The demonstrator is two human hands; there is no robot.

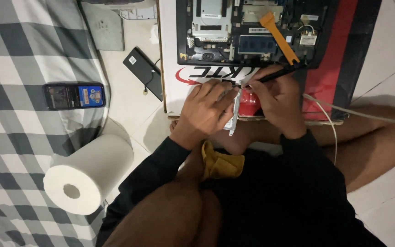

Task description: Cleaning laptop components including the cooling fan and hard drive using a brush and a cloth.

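Observation:
My left hand [204,112] grips a flat silver drive in a metal bracket [232,120], held edge-up over my lap. My right hand [277,98] holds a black screwdriver [277,74] like a pen, its tip touching the bracket's top corner. Just beyond my hands lies an opened laptop base [248,34] with its boards and a blue memory module exposed. An orange plastic pry tool [277,36] rests across it.
The laptop sits on a white and red cardboard box [330,68]. A paper towel roll [88,176] and a phone [74,96] lie on the checked bedding at left. A black battery pack [143,73], a grey panel [104,27], a yellow cloth [220,162] and a white cable [344,112] are nearby.

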